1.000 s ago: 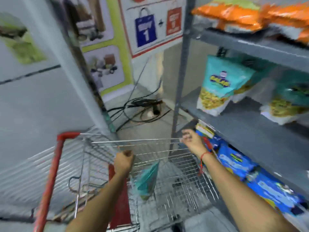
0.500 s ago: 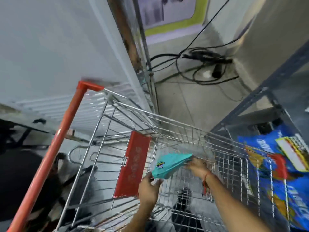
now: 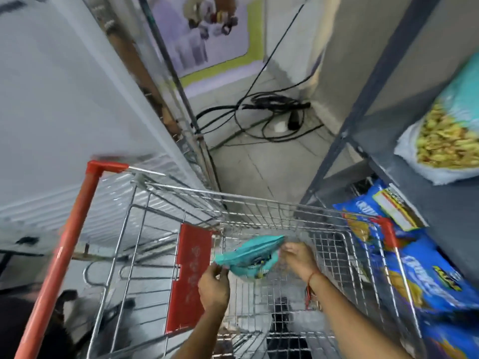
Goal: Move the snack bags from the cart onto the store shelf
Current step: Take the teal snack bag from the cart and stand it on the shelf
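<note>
Inside the wire shopping cart [image 3: 259, 203] with its red handle, a teal snack bag [image 3: 248, 255] is held flat above the basket floor. My left hand [image 3: 213, 288] pinches the bag's left corner. My right hand [image 3: 298, 257], with a red thread on the wrist, grips its right end. The grey metal store shelf [image 3: 425, 193] stands right of the cart. A teal bag of yellow snacks [image 3: 445, 136] lies on its middle level, and blue snack bags [image 3: 420, 268] fill the lower level.
A red plastic flap [image 3: 189, 278] hangs at the cart's child seat. Black cables and a plug [image 3: 274, 117] lie coiled on the tiled floor beyond the cart. A white wall panel [image 3: 64, 99] closes the left side. The shelf's upright post [image 3: 363, 112] rises beside the cart's far corner.
My view dropped from the shelf to the cart. Both hands left the cart's rim, took the teal bag, and now hold it by its two ends, slightly higher and flatter.
</note>
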Action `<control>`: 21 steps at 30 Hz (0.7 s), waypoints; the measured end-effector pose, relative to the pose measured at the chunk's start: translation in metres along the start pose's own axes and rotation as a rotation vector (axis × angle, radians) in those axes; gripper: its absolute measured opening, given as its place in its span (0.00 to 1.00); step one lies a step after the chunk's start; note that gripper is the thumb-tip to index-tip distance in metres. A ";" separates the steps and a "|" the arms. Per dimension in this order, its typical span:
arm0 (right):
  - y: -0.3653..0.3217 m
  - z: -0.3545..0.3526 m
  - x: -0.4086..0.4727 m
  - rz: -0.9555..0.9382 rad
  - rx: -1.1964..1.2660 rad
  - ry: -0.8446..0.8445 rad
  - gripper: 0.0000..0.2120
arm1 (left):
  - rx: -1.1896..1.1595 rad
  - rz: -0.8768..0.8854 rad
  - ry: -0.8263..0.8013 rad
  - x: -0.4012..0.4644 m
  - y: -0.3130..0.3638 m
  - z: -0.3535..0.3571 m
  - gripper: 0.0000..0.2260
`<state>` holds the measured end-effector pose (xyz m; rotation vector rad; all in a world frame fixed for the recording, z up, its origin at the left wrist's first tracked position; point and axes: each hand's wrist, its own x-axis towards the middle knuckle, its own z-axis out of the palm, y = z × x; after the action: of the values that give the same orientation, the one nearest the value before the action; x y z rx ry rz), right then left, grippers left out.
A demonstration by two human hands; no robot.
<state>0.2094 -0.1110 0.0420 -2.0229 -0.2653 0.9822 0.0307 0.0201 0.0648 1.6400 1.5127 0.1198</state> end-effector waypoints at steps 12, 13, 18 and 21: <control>-0.054 -0.134 -0.181 -0.155 0.030 0.689 0.18 | -0.198 0.748 -0.470 -0.065 0.165 -0.021 0.13; -0.068 -0.145 -0.203 -0.175 0.030 0.761 0.16 | -0.216 0.812 -0.519 -0.077 0.184 -0.024 0.13; -0.136 -0.196 -0.316 -0.218 -0.089 1.031 0.15 | -0.297 1.067 -0.700 -0.165 0.286 -0.065 0.06; -0.176 -0.219 -0.383 -0.242 -0.148 1.201 0.18 | -0.295 1.093 -0.780 -0.218 0.341 -0.087 0.09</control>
<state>0.1406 -0.3283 0.4586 -2.2782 0.0853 -0.4839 0.1825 -0.0767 0.4375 1.7788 -0.0614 0.2376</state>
